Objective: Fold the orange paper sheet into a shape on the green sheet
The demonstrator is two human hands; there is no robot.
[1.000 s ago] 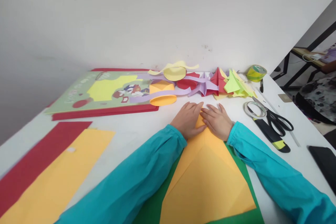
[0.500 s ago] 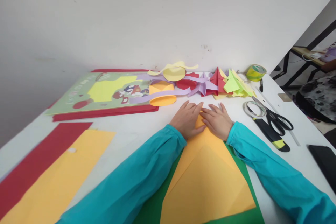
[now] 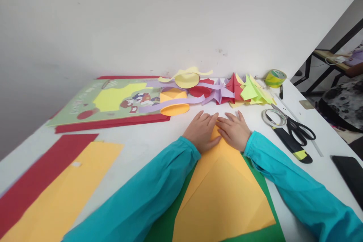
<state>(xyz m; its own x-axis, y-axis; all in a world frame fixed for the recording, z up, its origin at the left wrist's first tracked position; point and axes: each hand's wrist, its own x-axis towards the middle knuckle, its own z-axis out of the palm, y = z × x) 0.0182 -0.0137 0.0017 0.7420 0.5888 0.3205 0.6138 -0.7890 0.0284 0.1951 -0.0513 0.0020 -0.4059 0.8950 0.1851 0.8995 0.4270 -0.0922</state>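
An orange sheet of paper (image 3: 224,193), folded to a narrow point at its far end, lies in front of me over a green sheet (image 3: 272,232). My left hand (image 3: 202,130) rests on the left side of that point, fingers stretched out and thumb reaching across the paper. On the right side, my right hand (image 3: 235,130) lies with its fingers spread and their tips on the folded edge. Both hands press down and neither is wrapped round anything. The very tip of the fold is partly hidden between the fingers.
Scissors (image 3: 300,130), a tape roll (image 3: 273,117) and a black-and-yellow cutter (image 3: 293,145) lie right. Folded paper shapes (image 3: 234,89) and a printed green folder (image 3: 85,100) line the wall. Red (image 3: 42,174) and orange strips (image 3: 70,181) lie left; a black phone-like slab (image 3: 348,176) lies far right.
Both hands stay on the folded point of the orange paper with hardly any movement. The whole view has shifted very slightly.
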